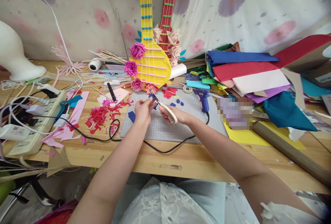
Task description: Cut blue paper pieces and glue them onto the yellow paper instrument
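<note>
Scissors (167, 109) with pale handles are gripped in the right hand (178, 114), fingers wrapped round the loops. A small dark-blue piece (151, 96) is pinched between the fingertips of the left hand (143, 111), at the scissor blades; whether the blades are parted or closed on it cannot be told. Both hands are held over a grey cutting mat (165, 132), near its middle.

Just right of the scissors, small rounded blue cut-outs (182, 103) are scattered on the mat. A larger blue scrap (131, 116) is noted at the mat's left edge. A blue glue gun (203, 100) is set down on the right part of the mat; a black cord (165, 152) is looped across the front of the bench.

Beyond the hands, a yellow stringed instrument model (157, 67) is stood upright, its left edge trimmed with magenta flowers (137, 50). Partly hidden behind it, a red-necked instrument (169, 1) is seen.

To the left, red shreds (100, 117) are heaped on the wooden bench (124, 163), with a black marker (112, 92) beyond them. Farther left, a power strip (49, 113) is crowded with plugs. To the right, coloured sheets (261, 79) are piled, with a brown roll (289, 151) laid in front.
</note>
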Motion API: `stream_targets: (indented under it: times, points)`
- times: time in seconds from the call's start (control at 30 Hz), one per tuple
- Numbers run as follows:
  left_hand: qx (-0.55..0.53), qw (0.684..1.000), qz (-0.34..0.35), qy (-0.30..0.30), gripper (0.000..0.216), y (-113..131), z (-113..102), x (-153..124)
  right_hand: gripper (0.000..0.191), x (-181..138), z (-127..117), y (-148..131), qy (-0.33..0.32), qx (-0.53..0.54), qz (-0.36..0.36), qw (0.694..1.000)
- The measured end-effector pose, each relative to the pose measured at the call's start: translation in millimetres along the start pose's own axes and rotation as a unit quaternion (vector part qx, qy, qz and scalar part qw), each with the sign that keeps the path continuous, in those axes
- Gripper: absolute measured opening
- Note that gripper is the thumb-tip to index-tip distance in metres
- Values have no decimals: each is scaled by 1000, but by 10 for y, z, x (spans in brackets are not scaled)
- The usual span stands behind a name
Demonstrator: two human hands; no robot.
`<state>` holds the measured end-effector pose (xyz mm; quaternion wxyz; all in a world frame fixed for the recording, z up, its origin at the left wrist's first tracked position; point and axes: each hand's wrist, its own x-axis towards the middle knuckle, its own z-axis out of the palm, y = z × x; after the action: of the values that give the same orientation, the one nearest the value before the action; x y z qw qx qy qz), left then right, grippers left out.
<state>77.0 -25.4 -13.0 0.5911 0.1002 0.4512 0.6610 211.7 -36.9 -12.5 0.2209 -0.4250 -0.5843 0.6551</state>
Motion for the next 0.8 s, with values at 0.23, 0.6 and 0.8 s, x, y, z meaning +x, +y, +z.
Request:
stream_targets:
  times: [0.23, 0.6, 0.8]
  points:
    - [10, 1000, 3, -6, 34, 28, -20, -3, 49, 11, -1, 7, 10, 11, 16, 1000]
    - [57, 997, -12, -53, 39, 88, -118, 42, 47, -14, -81, 51, 2, -3, 26, 1000]
    - [86, 993, -28, -78, 36, 137, -146, 54, 47, -71, -72, 6, -42, -11, 28, 999]
